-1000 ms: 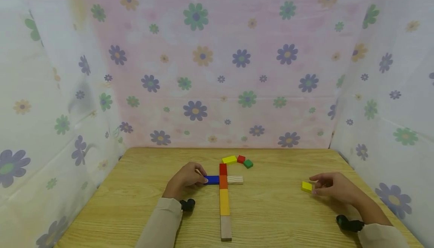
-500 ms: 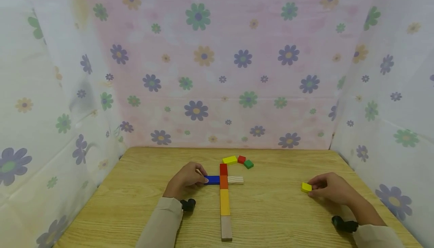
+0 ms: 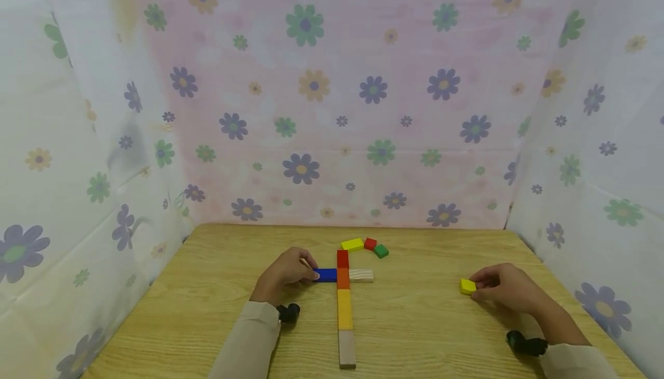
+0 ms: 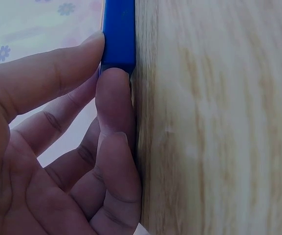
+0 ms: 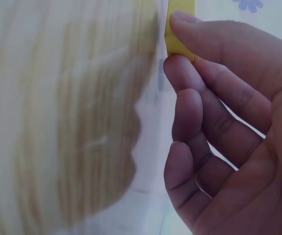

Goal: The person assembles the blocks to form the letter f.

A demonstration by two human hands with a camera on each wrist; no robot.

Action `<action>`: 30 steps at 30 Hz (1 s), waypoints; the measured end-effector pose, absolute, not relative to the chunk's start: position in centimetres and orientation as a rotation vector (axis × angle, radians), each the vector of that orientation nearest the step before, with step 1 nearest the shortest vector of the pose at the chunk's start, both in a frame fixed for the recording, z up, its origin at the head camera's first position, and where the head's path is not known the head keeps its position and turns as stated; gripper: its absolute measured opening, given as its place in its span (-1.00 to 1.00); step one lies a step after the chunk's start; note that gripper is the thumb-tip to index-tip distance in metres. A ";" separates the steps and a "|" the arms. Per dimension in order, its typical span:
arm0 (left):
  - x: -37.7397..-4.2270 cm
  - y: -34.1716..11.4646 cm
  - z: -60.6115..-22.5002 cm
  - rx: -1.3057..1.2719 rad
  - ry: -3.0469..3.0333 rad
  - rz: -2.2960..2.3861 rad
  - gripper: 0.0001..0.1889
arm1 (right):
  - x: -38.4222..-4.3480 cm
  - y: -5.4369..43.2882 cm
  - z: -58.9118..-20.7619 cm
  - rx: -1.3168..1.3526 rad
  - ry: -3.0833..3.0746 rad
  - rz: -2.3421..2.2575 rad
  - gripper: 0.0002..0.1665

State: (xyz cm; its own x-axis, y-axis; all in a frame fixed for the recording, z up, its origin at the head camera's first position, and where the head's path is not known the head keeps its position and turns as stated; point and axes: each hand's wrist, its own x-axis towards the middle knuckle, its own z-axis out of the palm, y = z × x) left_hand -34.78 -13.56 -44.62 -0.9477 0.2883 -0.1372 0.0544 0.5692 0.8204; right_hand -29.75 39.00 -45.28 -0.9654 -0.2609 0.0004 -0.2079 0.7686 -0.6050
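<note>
A cross of flat wooden blocks lies on the table. Its upright runs from a red block point(image 3: 342, 258) through an orange-red block point(image 3: 343, 279) and an amber block point(image 3: 344, 309) to a plain wood block point(image 3: 347, 348) nearest me. My left hand point(image 3: 287, 268) pinches the outer end of the blue block point(image 3: 325, 275), which forms the left arm and meets the orange-red one. A pale wood block point(image 3: 361, 276) forms the right arm. Far to the right, my right hand point(image 3: 503, 288) pinches a short yellow block point(image 5: 180, 41) between thumb and fingers, slightly above the tabletop in the right wrist view.
Behind the cross's top lie a longer yellow block point(image 3: 352, 245), a small red block point(image 3: 370, 243) and a green block point(image 3: 381, 251). Flower-printed cloth point(image 3: 342, 97) closes off the back and both sides of the wooden table point(image 3: 415, 333).
My right hand has moved a little left and closed its thumb and fingers on the short yellow block. My left hand stays at the blue block.
</note>
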 end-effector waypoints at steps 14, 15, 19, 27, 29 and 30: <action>-35.1 -13.4 -44.8 0.286 2.549 1.313 -0.86 | -30.7 37.9 -44.3 -0.504 2.941 -0.930 -0.58; -35.1 -13.4 -44.9 0.287 2.548 1.313 -0.86 | -30.8 37.7 -44.1 -0.521 2.949 -0.928 -0.58; -35.0 -13.4 -44.9 0.285 2.552 1.315 -0.85 | -31.7 36.5 -43.3 -0.528 2.988 -0.943 -0.57; -34.8 -13.5 -44.9 0.267 2.545 1.322 -0.85 | -33.5 33.8 -42.3 -0.489 2.949 -1.082 -0.50; -34.8 -13.5 -44.8 0.271 2.542 1.328 -0.84 | -33.9 33.1 -42.1 -0.504 2.946 -1.096 -0.50; -34.9 -13.5 -44.8 0.273 2.543 1.328 -0.84 | -34.0 32.7 -42.0 -0.511 2.947 -1.102 -0.50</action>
